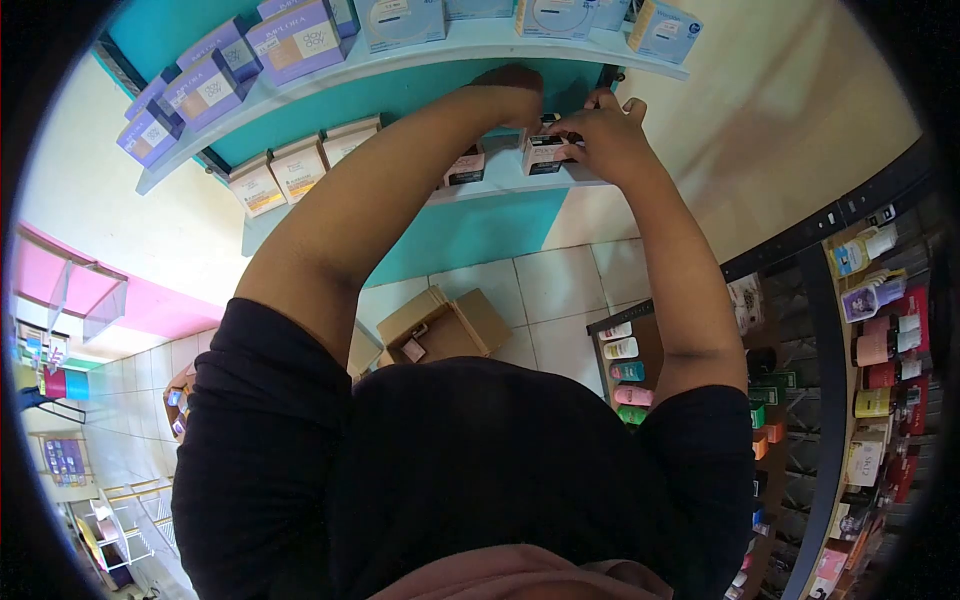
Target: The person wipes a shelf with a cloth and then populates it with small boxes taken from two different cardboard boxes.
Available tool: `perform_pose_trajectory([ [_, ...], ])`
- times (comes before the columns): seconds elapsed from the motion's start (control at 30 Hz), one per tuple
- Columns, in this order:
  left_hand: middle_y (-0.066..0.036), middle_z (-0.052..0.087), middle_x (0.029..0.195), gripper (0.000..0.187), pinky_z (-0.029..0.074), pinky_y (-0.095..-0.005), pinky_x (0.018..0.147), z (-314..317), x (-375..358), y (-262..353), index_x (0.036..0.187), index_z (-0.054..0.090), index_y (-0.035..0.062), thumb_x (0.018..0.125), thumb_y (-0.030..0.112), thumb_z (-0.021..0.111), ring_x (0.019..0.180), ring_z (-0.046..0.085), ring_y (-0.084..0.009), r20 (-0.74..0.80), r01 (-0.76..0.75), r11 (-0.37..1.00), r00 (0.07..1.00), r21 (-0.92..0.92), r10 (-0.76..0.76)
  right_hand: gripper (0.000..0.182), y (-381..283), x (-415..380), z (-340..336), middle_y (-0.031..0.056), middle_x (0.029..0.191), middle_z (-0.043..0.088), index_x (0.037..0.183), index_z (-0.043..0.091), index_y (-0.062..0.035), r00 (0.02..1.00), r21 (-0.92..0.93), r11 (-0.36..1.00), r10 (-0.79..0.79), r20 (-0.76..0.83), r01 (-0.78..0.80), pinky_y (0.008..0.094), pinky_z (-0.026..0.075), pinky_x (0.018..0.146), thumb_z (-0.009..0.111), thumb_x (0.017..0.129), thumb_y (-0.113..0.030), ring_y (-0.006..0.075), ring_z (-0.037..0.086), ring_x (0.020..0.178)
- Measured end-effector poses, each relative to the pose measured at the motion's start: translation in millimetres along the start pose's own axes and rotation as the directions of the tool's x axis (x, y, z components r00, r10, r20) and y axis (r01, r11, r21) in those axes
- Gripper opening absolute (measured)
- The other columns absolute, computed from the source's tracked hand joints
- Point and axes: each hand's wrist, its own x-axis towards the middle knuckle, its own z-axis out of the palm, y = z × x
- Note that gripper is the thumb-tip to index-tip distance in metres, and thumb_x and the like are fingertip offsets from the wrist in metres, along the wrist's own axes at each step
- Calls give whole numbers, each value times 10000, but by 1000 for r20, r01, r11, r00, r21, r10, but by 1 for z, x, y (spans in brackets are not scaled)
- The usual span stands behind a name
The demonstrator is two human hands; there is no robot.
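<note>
My right hand point(606, 140) is at the right part of the lower shelf point(500, 178), its fingers bent against a small black and white box point(543, 155) that stands near the shelf's front edge. My left hand point(512, 84) reaches in over the same shelf beside that box; its fingers are mostly hidden behind the wrist. Another small black and pink box point(466, 167) stands just left, partly covered by my left forearm. Further left on this shelf are several beige boxes point(298, 169).
The upper shelf point(420, 50) holds purple boxes point(293, 42) and light blue boxes point(403, 22). An open cardboard box point(480, 320) with a small box inside is on the tiled floor below. At the right, racks hold bottles point(621, 348) and other packages.
</note>
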Motion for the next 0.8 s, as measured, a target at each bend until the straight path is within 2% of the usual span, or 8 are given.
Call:
perform_pose_trajectory([
  [0.07, -159, 723, 928, 308, 542, -436, 818, -1, -2, 0, 1007, 777, 130, 752, 303, 772, 887, 691, -320, -5, -32, 999, 999, 11, 32, 337, 1, 1, 4, -41, 981, 689, 1049, 780, -332, 1000, -16, 1000, 1, -6, -1, 510, 276, 896, 823, 723, -404, 194, 457, 1147],
  [0.13, -186, 734, 1005, 353, 569, -431, 806, 1, -1, 0, 942, 771, 37, 686, 275, 826, 912, 717, -337, -30, -28, 1000, 999, -8, 28, 341, 1, 2, 2, -42, 987, 689, 1048, 780, -330, 1000, -35, 999, 3, -11, -3, 505, 272, 895, 826, 718, -405, 195, 457, 1147],
  [0.27, -182, 732, 1013, 354, 566, -436, 809, 0, 0, -1, 937, 775, 51, 701, 312, 814, 922, 712, -336, -6, -26, 1000, 1000, -12, 26, 324, -3, 0, -8, -72, 1022, 712, 1050, 782, -339, 999, -19, 999, 28, 45, -27, 506, 266, 898, 825, 733, -388, 193, 463, 1156],
  [0.37, -147, 726, 1004, 307, 537, -419, 861, -11, -11, -1, 1030, 768, 100, 813, 315, 735, 940, 692, -300, 32, -36, 998, 999, 57, 35, 339, -3, -3, -9, -76, 1049, 722, 1065, 773, -331, 1000, 8, 1000, 5, 28, -5, 502, 262, 901, 825, 734, -382, 201, 473, 1166],
  [0.53, -113, 717, 1098, 337, 528, -400, 906, -30, -58, -11, 1118, 733, 114, 826, 280, 744, 1001, 681, -272, -182, 85, 993, 978, -78, -98, 398, -14, -2, -19, -58, 1106, 715, 1087, 748, -296, 997, 28, 998, -55, -63, 57, 487, 259, 898, 838, 709, -385, 226, 483, 1184],
  [0.67, -114, 703, 1138, 369, 524, -391, 913, -30, -77, -35, 1151, 709, 97, 817, 248, 750, 1030, 672, -264, -164, 114, 988, 978, -104, -130, 427, -44, 3, -17, -59, 1152, 713, 1101, 737, -277, 972, 107, 978, -158, -173, 178, 495, 265, 917, 831, 707, -414, 237, 479, 1194],
  [0.7, -116, 703, 1136, 381, 525, -390, 913, -33, -82, -38, 1150, 707, 85, 807, 242, 759, 1030, 672, -265, -128, 126, 992, 983, -28, -128, 441, -54, 5, -16, -54, 1159, 714, 1108, 733, -271, 962, 106, 970, -194, -190, 217, 498, 265, 928, 828, 706, -428, 238, 478, 1195],
  [0.8, -119, 704, 1135, 419, 528, -391, 911, -36, -90, -43, 1154, 704, 72, 780, 246, 781, 1033, 674, -272, -72, 148, 987, 987, 58, -144, 477, -76, 14, -9, -38, 1173, 713, 1136, 727, -250, 970, 84, 972, -209, -126, 220, 499, 265, 947, 820, 712, -448, 233, 477, 1195],
])
